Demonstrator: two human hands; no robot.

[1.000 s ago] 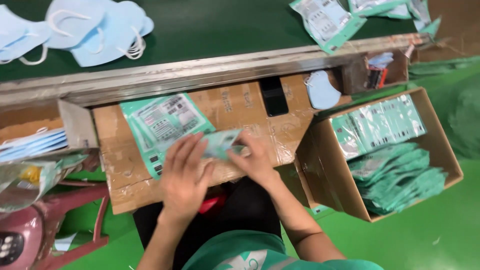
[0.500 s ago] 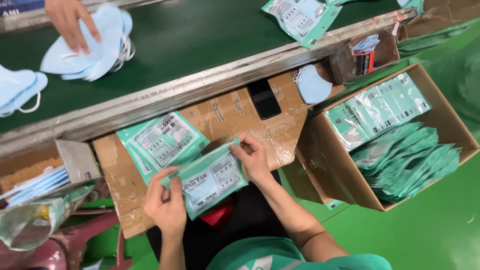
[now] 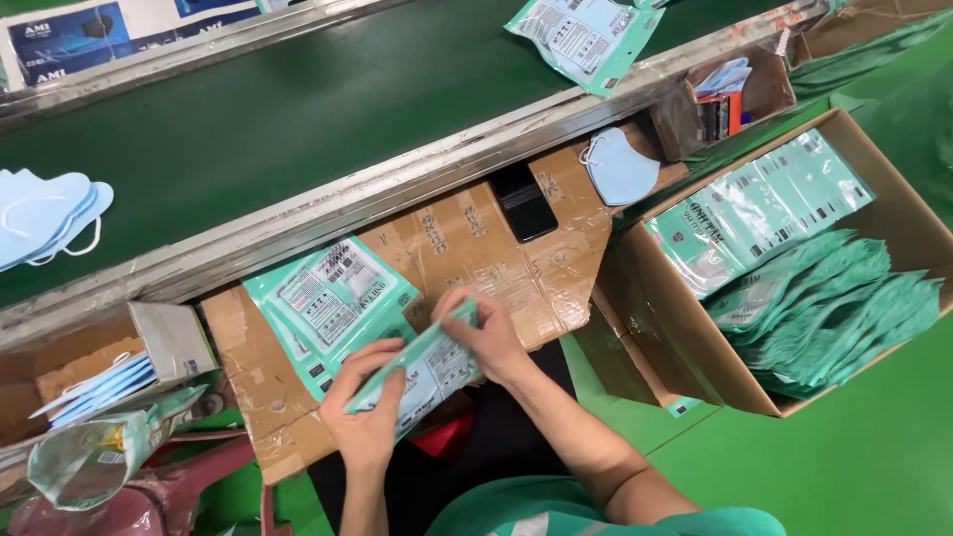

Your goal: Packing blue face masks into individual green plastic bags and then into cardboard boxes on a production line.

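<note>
Two hands are seen in the head view, both closed on one green packet (image 3: 422, 362), which is held tilted just above a flattened cardboard sheet (image 3: 467, 248) used as the counter. The packet's lower end is gripped by the left hand (image 3: 367, 417) and its upper end is pinched by the right hand (image 3: 486, 333). A second green packet (image 3: 328, 298) lies flat beside them. A cardboard box (image 3: 655, 328) of such packets stands at the right.

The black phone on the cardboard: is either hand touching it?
No: the black phone lies apart, while both hands grip the green packet.
</note>
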